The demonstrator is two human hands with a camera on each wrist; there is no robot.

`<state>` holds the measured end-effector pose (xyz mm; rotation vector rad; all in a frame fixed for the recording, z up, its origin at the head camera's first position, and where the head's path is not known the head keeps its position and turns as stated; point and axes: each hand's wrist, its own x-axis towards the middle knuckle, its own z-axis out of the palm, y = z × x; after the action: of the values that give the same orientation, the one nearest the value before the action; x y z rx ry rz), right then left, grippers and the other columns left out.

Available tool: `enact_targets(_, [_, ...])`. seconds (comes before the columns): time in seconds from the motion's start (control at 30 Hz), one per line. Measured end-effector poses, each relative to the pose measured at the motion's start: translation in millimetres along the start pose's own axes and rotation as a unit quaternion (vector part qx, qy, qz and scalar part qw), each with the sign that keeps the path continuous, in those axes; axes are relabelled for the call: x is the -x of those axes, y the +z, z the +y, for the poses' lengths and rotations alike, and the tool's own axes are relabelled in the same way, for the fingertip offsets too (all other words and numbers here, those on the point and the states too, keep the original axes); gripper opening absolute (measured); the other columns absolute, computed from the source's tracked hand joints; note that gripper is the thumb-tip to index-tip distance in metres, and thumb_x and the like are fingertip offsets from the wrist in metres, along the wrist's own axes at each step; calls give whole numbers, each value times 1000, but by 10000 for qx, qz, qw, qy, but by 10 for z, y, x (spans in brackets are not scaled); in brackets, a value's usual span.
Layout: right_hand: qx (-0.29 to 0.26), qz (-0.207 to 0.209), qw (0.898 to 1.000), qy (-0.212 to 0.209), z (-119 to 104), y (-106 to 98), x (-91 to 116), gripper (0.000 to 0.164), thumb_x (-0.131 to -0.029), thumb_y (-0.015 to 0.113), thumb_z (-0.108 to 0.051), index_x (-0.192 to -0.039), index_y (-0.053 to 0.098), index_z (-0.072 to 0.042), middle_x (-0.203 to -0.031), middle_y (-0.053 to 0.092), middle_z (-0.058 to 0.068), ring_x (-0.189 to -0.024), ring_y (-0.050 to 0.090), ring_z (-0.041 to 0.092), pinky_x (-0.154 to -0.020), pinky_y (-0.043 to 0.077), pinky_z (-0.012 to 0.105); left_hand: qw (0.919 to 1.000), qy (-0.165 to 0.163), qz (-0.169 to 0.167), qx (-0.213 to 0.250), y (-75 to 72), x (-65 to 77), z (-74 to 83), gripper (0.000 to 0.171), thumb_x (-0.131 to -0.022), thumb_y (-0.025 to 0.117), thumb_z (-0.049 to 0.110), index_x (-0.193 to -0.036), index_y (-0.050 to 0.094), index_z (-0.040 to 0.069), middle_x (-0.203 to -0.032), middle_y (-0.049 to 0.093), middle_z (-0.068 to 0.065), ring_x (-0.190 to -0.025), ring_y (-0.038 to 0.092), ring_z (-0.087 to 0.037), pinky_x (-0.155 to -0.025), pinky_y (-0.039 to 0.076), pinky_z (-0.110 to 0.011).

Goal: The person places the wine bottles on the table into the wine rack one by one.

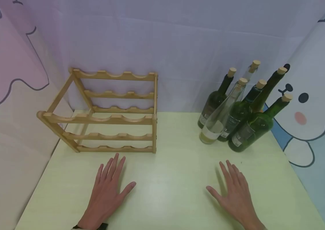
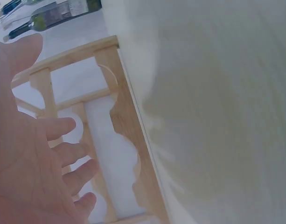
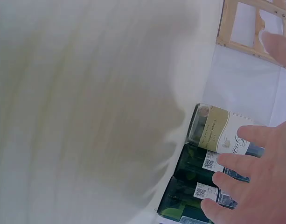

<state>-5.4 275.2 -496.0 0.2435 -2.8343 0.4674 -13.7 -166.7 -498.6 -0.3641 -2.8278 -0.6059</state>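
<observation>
While my left hand [image 1: 106,195] is released, fingers straight and spread toward the near side of the rack [image 1: 117,119], my right hand [image 1: 235,196] is likewise released, fingers extended, thumb apart, near the bottles [image 1: 258,126]. Whether either palm touches the table [image 1: 174,179], I cannot tell.

Table: smooth, pale yellow, faint streaked grain in the wrist views.

Rack: light wood, honey-toned, an open box frame standing at back left; 3 scalloped rails on its near face, 3 on its far face.

Bottles: 6, glossy glass, clustered at back right, each stopped with a pale cork. 4 are green, ranging from near-black to bright; 2 are clear and slim-necked, the nearer clear bottle [image 1: 221,118] yellowish at its base. Right wrist view: a gold-and-white label [image 3: 212,126] with script lettering; QR squares on 2 green bottles.

Backdrop: lilac cloth [image 1: 179,57], lightly creased, cartoon prints at both sides.
</observation>
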Motion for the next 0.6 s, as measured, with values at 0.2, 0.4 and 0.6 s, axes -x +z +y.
enact_targets(0.2, [-8, 151, 9999, -50, 12, -5, 18, 102, -87, 79, -63, -163, 40, -8, -163, 40, 27, -147, 36, 51, -110, 31, 71, 9987, -185, -275, 398, -48, 23, 38, 92, -101, 67, 59, -172, 24, 19, -177, 23, -13, -160, 27, -39, -131, -2, -43])
enact_targets(0.4, [-228, -7, 9995, 232, -21, -11, 43, 105, -88, 81, -59, -165, 36, -6, -165, 38, 26, -149, 34, 51, -112, 30, 72, 9942, -457, -421, 881, -88, 32, 20, 94, -100, 70, 58, -172, 24, 19, -176, 24, -14, -160, 26, -40, -130, 7, -55])
enact_targets(0.6, [-499, -94, 9972, 558, -43, -41, 38, 104, -90, 83, -53, -167, 32, -5, -167, 36, 26, -150, 34, 52, -115, 30, 69, 9855, -821, -507, 1399, -111, -33, 13, 93, -99, 71, 59, -171, 26, 22, -175, 28, -9, -157, 31, -41, -121, 27, -67])
